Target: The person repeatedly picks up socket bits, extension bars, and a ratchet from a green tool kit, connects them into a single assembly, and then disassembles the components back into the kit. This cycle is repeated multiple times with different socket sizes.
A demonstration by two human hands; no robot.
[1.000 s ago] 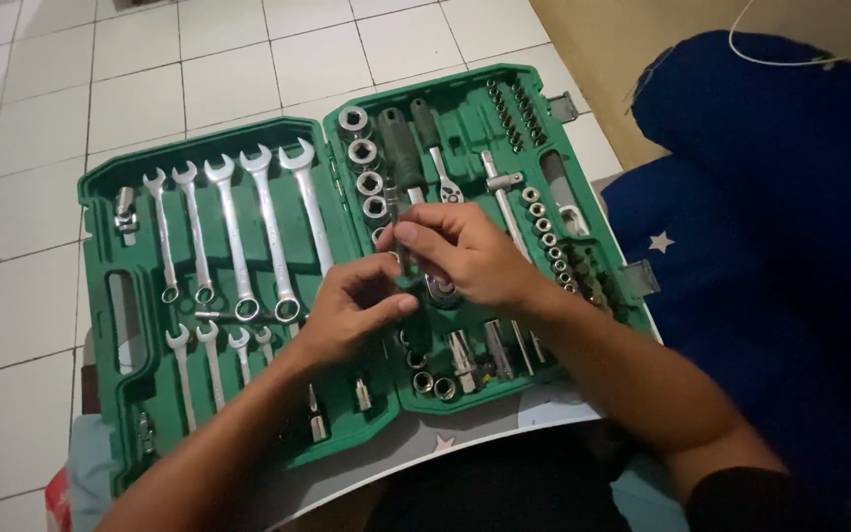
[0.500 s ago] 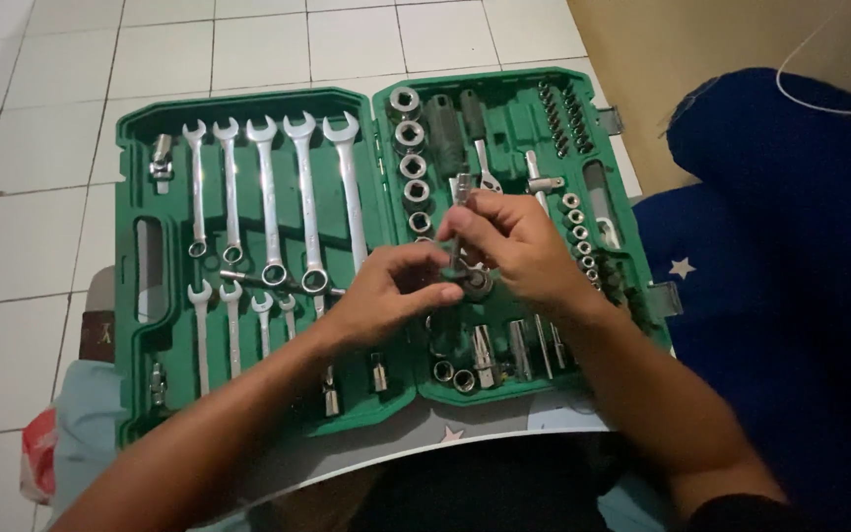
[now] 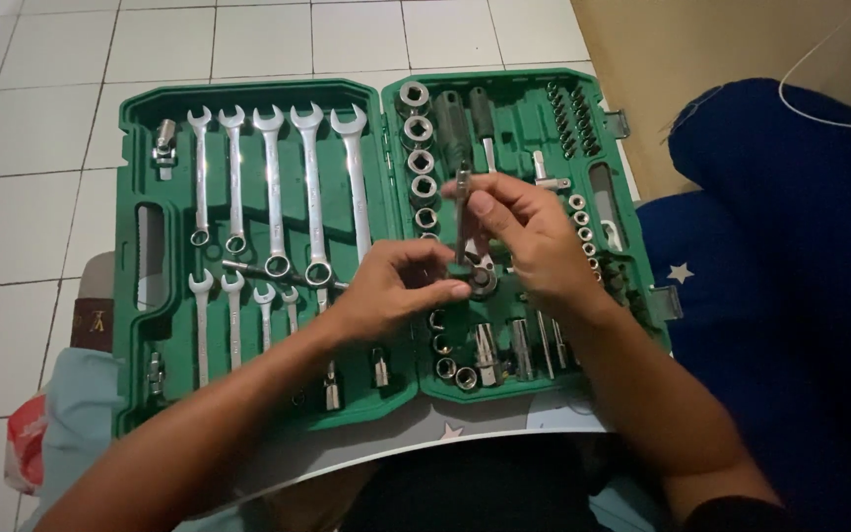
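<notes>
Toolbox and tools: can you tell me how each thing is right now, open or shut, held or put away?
Green tool case: open flat.
Extension bar: held upright, out of its slot.
Right hand: gripping the bar.
Left hand: pinching the bar's lower end.
Long wrenches: seated in slots.
Big sockets: seated in a row.
Thin loose bar: lying across the wrenches.

My head-worn camera, the only view, looks steeply down and forward from close above at the open green plastic tool case (image 3: 248, 394) across my lap, white tiled floor (image 3: 32, 148) beyond.
</notes>
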